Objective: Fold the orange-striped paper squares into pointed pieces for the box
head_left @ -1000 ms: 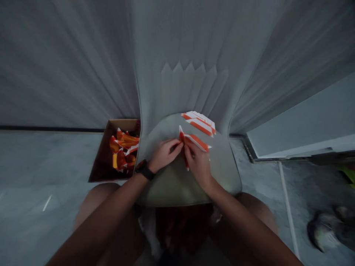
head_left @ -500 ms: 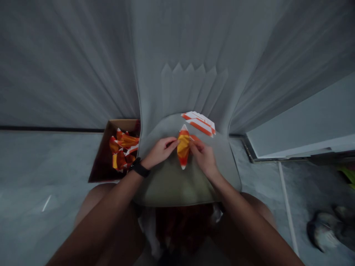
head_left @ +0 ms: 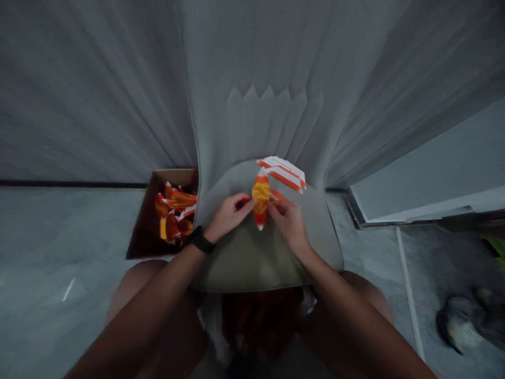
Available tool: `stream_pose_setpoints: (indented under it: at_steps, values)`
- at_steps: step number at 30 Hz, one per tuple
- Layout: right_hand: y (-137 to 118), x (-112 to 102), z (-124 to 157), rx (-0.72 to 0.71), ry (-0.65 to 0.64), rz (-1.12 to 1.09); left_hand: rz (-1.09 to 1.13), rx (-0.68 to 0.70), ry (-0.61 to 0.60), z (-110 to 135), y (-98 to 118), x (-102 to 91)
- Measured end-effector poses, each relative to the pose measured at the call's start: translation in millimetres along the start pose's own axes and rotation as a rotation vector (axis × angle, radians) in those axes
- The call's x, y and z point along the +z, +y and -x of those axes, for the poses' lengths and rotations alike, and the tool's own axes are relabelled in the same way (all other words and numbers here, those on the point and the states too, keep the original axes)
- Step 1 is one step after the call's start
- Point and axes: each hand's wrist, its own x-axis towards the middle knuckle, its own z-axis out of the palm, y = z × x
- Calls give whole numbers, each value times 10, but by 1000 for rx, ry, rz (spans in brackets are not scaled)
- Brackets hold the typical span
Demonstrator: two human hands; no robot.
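Observation:
A folded paper piece (head_left: 261,200), orange, yellow and white, stands on its point over a grey-green chair seat (head_left: 252,263). My left hand (head_left: 229,215) pinches its left side, and a black watch sits on that wrist. My right hand (head_left: 290,223) pinches its right side, with an orange-and-white flap showing under the fingers. Just behind lies a small stack of white sheets with orange stripes (head_left: 284,172).
A brown cardboard box (head_left: 148,231) left of the chair holds several folded orange and yellow pieces (head_left: 173,213). Grey pleated curtains hang behind. My knees frame the chair on a grey floor. Dark footwear (head_left: 461,321) lies at the lower right, beside a white pole.
The paper was a thin edge-on shape with a striped flap out to the right; it now shows a broad orange-yellow face. Both hands shifted slightly up the seat.

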Motion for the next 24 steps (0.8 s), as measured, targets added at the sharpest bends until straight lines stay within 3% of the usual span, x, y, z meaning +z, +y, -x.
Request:
stream_pose_setpoints:
  at_steps: [3, 9, 19, 24]
  values:
    - [2, -53, -41, 16, -1, -9, 7, 20, -75, 34, 17, 31]
    - [-42, -225, -182, 130, -241, -212, 57, -18, -133, 17, 27, -31]
    - [-53, -130, -77, 179, -213, -131, 81, -60, 25, -39, -9, -5]
    - [4, -139, -119, 156, -159, -56, 55, -55, -49, 4, -17, 29]
